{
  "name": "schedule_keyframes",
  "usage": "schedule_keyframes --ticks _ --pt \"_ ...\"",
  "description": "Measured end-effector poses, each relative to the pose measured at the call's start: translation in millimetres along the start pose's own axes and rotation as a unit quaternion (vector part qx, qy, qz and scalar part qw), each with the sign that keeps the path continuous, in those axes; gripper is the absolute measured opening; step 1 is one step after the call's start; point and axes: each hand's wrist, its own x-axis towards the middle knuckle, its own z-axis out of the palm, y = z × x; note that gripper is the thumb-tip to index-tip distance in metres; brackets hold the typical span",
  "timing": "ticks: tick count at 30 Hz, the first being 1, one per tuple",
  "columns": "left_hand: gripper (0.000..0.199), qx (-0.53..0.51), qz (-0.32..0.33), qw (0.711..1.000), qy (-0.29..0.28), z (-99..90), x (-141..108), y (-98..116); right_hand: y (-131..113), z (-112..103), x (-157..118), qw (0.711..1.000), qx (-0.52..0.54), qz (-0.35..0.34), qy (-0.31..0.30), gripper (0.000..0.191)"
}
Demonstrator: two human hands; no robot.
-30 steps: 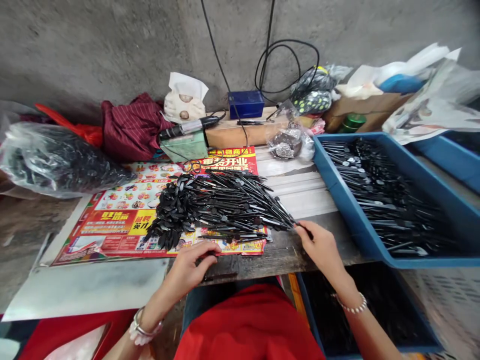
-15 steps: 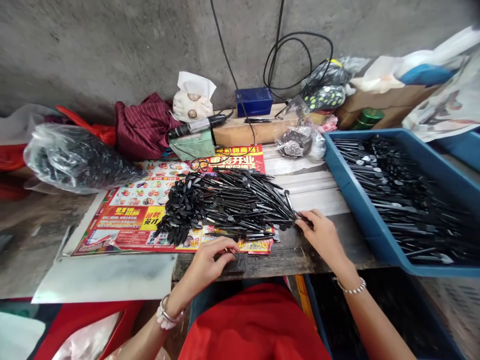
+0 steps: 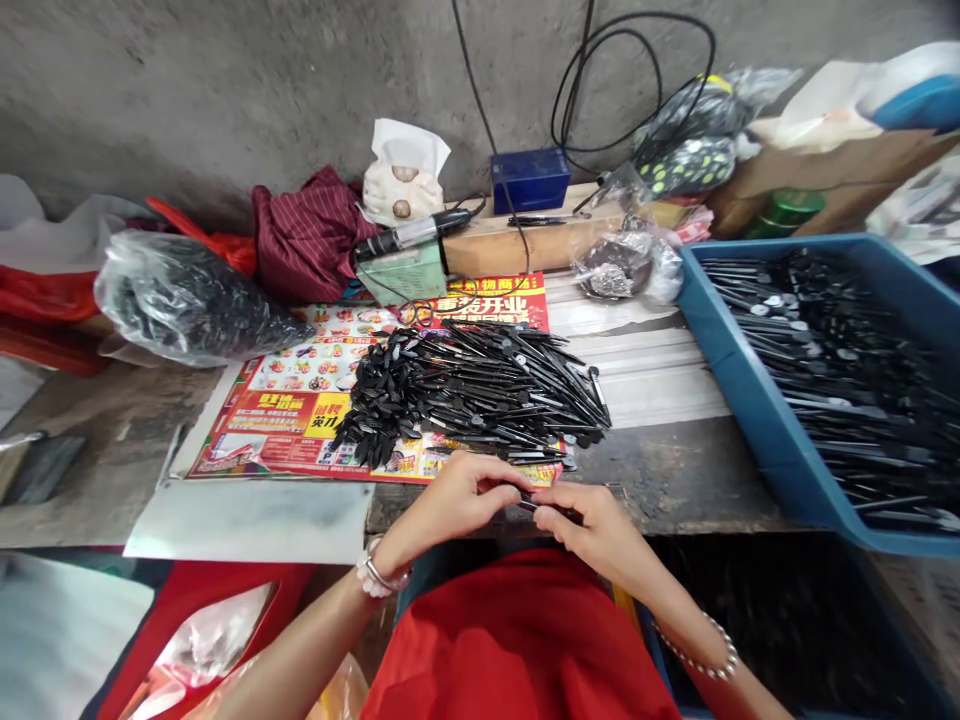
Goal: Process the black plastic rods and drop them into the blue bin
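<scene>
Close to the bench's front edge, my two hands meet over a thin black rod (image 3: pixel 528 504). My left hand (image 3: pixel 476 492) pinches its left end between thumb and fingers; whether a smaller part is also in that pinch cannot be made out. Closed around the right portion of the rod is my right hand (image 3: pixel 596 525), hiding most of it. Just beyond the hands lies a heap of similar black rods (image 3: pixel 480 385), with flat, leaf-shaped ends bunched at the left and small round discs at the right.
Under the heap is a printed red and yellow flyer (image 3: pixel 262 420). A blue bin (image 3: pixel 739 400) of black rods stands at the right, a clear bag (image 3: pixel 180 300) of black parts at the left. A corded cylindrical tool (image 3: pixel 412 235) rests at the back beside a tissue pack (image 3: pixel 405 175).
My right hand has left the heap's right end and moved left and nearer, bringing a rod to my left hand. The left hand has met it. The view has shifted slightly.
</scene>
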Motion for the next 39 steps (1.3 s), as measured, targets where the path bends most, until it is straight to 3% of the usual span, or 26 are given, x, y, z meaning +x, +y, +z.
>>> schedule_keyframes --ticks 7,13,17,26,29,33,39 --pt "0.023 0.038 0.002 0.999 -0.037 0.7 -8.0 -10.7 6.7 5.7 0.3 0.996 0.034 0.06 -0.048 0.029" --pt "0.019 0.033 0.047 0.998 0.012 1.0 -6.3 -17.6 15.1 9.6 4.4 0.973 0.183 0.125 -0.073 0.039" --pt "0.017 0.051 0.079 0.996 0.003 0.1 -7.5 -21.0 14.9 12.8 4.2 0.954 0.243 0.156 -0.074 0.043" --pt "0.022 0.121 0.122 0.985 0.032 7.1 -14.2 -29.2 10.4 16.6 1.9 0.978 0.144 0.146 -0.036 0.037" --pt "0.023 0.133 0.135 0.981 0.024 8.3 -14.4 -30.8 2.7 13.9 1.4 0.99 0.085 0.112 -0.015 0.035" --pt "0.024 0.127 0.132 0.982 0.053 9.5 -16.5 -28.1 -5.9 11.7 -2.8 0.999 -0.031 -0.006 0.042 0.03" --pt "0.023 0.057 0.095 0.991 0.076 13.8 -22.9 -24.4 -6.6 24.3 -16.7 0.963 -0.165 -0.146 0.154 0.025"
